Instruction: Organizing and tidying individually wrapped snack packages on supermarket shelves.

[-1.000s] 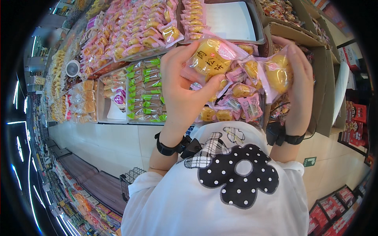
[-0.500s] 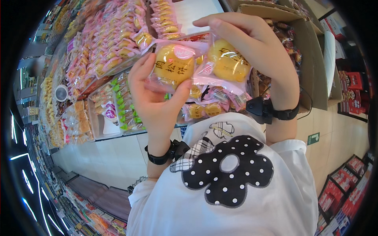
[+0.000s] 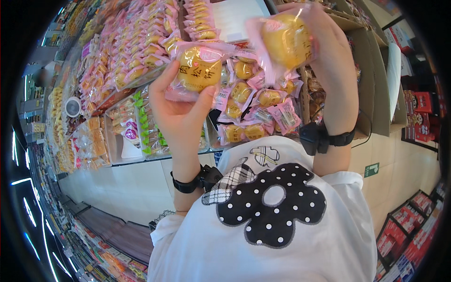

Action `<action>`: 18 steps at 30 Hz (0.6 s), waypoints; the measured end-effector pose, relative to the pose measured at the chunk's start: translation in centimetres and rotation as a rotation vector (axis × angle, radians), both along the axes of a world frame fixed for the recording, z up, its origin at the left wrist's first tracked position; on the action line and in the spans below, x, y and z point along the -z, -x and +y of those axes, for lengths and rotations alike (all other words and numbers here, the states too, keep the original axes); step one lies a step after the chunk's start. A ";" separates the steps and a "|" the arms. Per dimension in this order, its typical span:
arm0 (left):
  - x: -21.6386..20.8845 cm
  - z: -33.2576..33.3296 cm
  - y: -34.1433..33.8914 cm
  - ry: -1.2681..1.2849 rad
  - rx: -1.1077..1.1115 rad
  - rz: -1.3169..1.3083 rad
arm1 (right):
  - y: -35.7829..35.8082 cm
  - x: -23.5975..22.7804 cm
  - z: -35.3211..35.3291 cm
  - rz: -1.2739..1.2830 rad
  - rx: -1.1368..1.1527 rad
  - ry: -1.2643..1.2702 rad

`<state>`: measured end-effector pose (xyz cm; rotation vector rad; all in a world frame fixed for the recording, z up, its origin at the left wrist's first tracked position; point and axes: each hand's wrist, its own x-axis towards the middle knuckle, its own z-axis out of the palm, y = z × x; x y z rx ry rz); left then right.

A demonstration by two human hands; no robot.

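Observation:
My left hand (image 3: 181, 110) pinches a wrapped round pastry (image 3: 199, 68), golden with dark print, in a clear and pink packet. Higher up and to the right, my right hand (image 3: 329, 35) grips a second wrapped pastry (image 3: 286, 40) of the same kind; motion blurs it a little. Below and between the two hands, a bin holds several loose wrapped pastries (image 3: 242, 91) in pink packets. Rows of similar packets (image 3: 136, 44) stand closely stacked at the far left of my left hand.
A white board (image 3: 237, 19) lies at the back. Cardboard boxes (image 3: 371, 84) with brown packets stand at the right. Green-edged packets (image 3: 143, 122) and wrapped bread (image 3: 91, 138) fill trays at the left. Pale tiled floor (image 3: 127, 185) shows in front of the display.
Both pastries have moved apart: the right hand has lifted its one up and to the right, while the left hand has shifted slightly left. More of the bin between them shows.

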<state>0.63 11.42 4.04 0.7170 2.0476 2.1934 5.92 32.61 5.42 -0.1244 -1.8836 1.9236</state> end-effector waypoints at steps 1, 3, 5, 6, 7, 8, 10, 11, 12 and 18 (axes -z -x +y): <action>-0.3 -0.1 0.2 -0.005 -0.011 -0.050 | -0.3 0.3 0.7 0.016 0.018 0.272; 0.5 -0.8 1.4 0.004 0.012 -0.074 | -1.2 1.3 1.4 -0.016 -0.043 0.341; 1.0 -1.0 2.2 0.015 0.036 -0.103 | -1.7 2.1 1.0 0.058 -0.044 0.244; 1.0 -1.0 2.5 0.021 0.129 -0.137 | -1.6 2.1 0.5 0.083 -0.140 0.241; 1.2 -0.9 2.7 0.026 0.224 -0.172 | -1.5 2.1 -0.5 0.075 -0.152 0.243; 1.4 -0.7 2.9 0.046 0.265 -0.169 | -1.3 1.9 -1.7 0.076 -0.125 0.287; 1.6 -0.4 2.7 0.023 0.285 -0.190 | -0.3 2.6 -3.4 0.062 -0.094 0.280; 1.7 -0.2 2.7 0.000 0.315 -0.211 | 0.1 3.1 -3.9 0.062 -0.096 0.279; 1.7 -0.2 2.8 -0.001 0.314 -0.210 | 0.6 3.6 -4.4 0.048 -0.052 0.223; 2.0 -0.5 2.8 -0.131 0.252 -0.361 | 0.6 3.7 -5.8 0.001 -0.097 0.289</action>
